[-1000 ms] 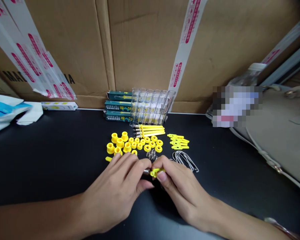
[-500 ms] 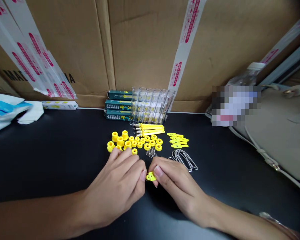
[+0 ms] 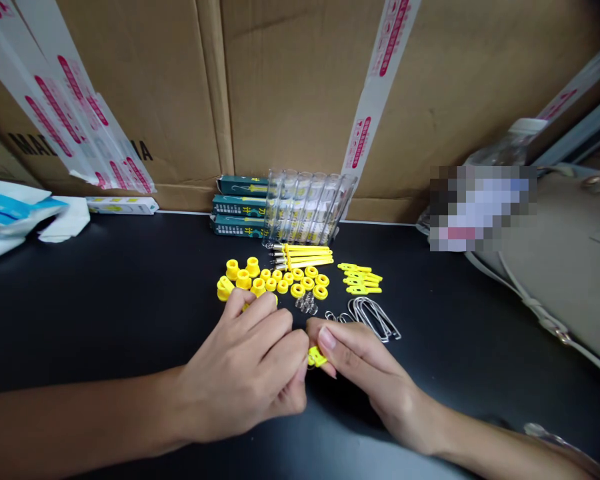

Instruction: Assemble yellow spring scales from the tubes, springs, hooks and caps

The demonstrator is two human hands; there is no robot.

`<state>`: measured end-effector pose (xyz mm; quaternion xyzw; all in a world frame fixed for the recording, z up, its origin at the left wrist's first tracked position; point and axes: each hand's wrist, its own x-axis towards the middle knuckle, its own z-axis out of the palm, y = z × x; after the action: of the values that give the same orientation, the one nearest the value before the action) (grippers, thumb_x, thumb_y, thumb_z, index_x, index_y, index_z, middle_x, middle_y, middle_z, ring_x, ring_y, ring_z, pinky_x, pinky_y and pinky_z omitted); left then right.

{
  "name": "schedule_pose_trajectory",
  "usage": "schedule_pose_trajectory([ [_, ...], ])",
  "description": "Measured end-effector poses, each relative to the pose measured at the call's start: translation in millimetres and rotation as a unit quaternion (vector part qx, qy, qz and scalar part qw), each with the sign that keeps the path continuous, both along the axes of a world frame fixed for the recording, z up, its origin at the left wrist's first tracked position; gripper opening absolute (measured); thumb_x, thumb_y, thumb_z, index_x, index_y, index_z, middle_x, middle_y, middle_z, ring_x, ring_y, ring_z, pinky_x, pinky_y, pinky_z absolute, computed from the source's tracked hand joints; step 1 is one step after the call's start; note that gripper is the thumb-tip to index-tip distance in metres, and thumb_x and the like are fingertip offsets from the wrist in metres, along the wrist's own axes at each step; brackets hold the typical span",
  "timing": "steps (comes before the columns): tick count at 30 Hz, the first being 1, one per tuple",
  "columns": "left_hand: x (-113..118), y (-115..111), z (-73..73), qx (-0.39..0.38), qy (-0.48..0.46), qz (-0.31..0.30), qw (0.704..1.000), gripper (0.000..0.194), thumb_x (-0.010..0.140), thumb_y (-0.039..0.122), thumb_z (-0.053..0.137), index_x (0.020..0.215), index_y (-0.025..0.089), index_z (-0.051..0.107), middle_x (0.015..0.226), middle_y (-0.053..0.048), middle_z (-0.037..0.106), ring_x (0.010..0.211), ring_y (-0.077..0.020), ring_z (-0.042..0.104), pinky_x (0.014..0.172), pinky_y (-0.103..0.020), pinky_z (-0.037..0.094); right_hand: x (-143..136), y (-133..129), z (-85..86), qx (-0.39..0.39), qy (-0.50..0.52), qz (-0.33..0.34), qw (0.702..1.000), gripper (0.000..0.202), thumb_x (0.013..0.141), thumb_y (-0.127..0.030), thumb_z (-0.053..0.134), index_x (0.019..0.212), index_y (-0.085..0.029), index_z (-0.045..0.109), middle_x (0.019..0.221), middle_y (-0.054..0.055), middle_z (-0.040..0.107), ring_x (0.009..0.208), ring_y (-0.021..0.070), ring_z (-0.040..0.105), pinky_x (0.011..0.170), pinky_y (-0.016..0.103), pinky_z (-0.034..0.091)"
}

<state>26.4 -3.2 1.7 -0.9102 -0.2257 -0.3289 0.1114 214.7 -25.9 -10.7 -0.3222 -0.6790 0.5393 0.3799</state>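
My right hand [image 3: 367,367] pinches a small yellow plastic piece [image 3: 318,357] between thumb and fingers; most of it is covered. Against its left end my left hand [image 3: 250,363] is closed, fingertips curled under, so what they grip is hidden. Beyond the hands lie yellow flanged collars [image 3: 243,279], yellow rings [image 3: 307,283] and small coil springs [image 3: 307,305]. Near my right hand are bent metal wires [image 3: 373,319] and flat yellow strips [image 3: 363,280].
Yellow rods with metal tips [image 3: 305,257] lie before clear tubes [image 3: 310,207] and stacked green boxes [image 3: 237,225]. Cardboard [image 3: 290,100] walls off the back. On the right are a bottle [image 3: 500,153] and a beige bag [image 3: 575,267]; white-blue packaging [image 3: 15,213] is at left.
Both hands and the yellow piece have shifted slightly right in the view. The left thumb is tucked further under, and the yellow piece is tilted a little differently.
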Motion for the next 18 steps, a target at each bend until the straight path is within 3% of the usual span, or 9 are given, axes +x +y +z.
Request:
schedule_pose_trajectory([
  [12,-0.9,1.0,-0.6,0.057,-0.003,-0.027,0.998,0.022,0.076,0.006,0.048,0.059,0.019,0.053,0.056,-0.001,0.044,0.062,-0.0195,0.033,0.060,-0.036,0.027,3.2,-0.8,-1.2,-0.042,0.023,0.019,0.999,0.045,0.106,-0.042,0.037,0.067,-0.021,0.038,0.064,-0.004,0.035,0.060,0.0129,0.031,0.056,0.030,0.024],
  [18,-1.1,-3.3,-2.4,0.105,0.019,-0.024,0.994,0.017,0.078,0.007,0.048,0.068,0.021,0.051,0.057,0.000,0.046,0.061,-0.0206,0.035,0.061,-0.038,0.028,3.4,-1.8,1.2,-0.043,0.011,0.030,0.999,0.048,0.103,-0.047,0.041,0.064,-0.022,0.030,0.062,-0.004,0.030,0.058,0.0128,0.029,0.055,0.031,0.022],
])
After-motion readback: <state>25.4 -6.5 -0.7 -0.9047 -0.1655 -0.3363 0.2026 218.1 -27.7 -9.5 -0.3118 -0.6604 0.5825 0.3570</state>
